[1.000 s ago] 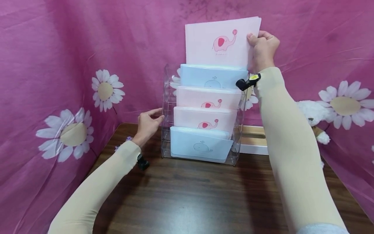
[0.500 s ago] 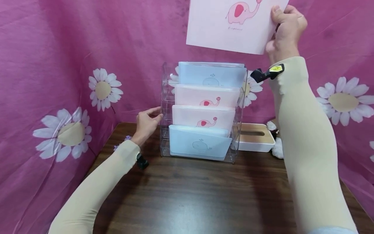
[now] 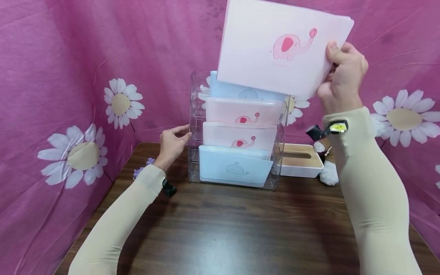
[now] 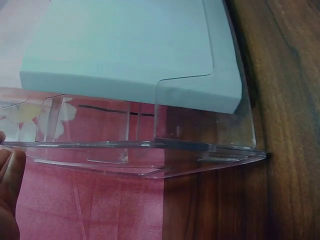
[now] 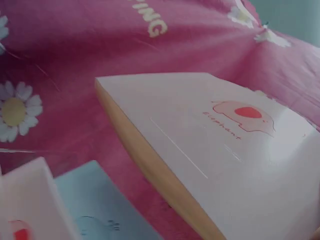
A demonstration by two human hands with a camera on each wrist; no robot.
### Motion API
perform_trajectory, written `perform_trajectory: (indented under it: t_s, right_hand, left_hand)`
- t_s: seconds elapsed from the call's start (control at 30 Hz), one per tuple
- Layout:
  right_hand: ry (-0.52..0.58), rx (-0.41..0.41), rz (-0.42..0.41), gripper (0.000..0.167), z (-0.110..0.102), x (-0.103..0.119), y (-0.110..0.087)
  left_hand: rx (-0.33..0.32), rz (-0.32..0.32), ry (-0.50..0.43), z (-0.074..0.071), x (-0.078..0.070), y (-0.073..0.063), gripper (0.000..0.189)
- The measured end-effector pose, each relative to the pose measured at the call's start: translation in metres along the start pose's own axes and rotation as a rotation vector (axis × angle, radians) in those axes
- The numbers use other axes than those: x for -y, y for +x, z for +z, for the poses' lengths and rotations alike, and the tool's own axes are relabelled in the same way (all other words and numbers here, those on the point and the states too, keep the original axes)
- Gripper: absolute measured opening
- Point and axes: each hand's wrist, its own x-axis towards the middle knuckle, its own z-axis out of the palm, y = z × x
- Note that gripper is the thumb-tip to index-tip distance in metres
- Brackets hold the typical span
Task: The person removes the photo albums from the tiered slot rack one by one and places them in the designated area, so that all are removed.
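Note:
My right hand grips the right edge of a pink notebook with an elephant drawing, thumb on its front. It is tilted above the top of a clear plastic rack. The right wrist view shows the held notebook's brown page edge. My left hand holds the rack's left side panel; in the left wrist view its thumb is at the panel's edge. Blue whale notebooks fill the bottom tier. Pink elephant notebooks stand in the middle tiers, and blue ones at the top are partly covered.
A white tissue box with a wooden lid stands right of the rack, beside a white fluffy toy. Purple flowers lie behind my left wrist. The brown wooden table meets a pink flowered cloth at the back.
My right hand lifted the pink notebook up and rightward out of the rack's top, then lowered it somewhat, tilting it. My left hand stayed at the rack's side.

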Motion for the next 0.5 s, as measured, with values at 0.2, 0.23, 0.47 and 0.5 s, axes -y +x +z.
perform_trajectory:
  t_s: [0.2, 0.23, 0.47, 0.5]
  right_hand:
    - [0.022, 0.084, -0.041, 0.01, -0.04, -0.012, -0.036]
    - [0.025, 0.106, -0.051, 0.011, -0.046, -0.014, -0.043]
    - [0.002, 0.238, -0.014, 0.01, -0.084, -0.031, -0.095]
    - [-0.007, 0.249, -0.001, 0.01, -0.09, -0.034, -0.102]
  left_hand:
    - [-0.002, 0.002, -0.008, -0.001, 0.0, -0.002, 0.031]
    - [0.0, -0.002, -0.009, -0.001, -0.001, -0.002, 0.031]
    - [0.021, -0.022, 0.001, -0.005, -0.004, -0.003, 0.032]
    - [0.024, -0.017, 0.006, -0.005, -0.004, -0.003, 0.032]
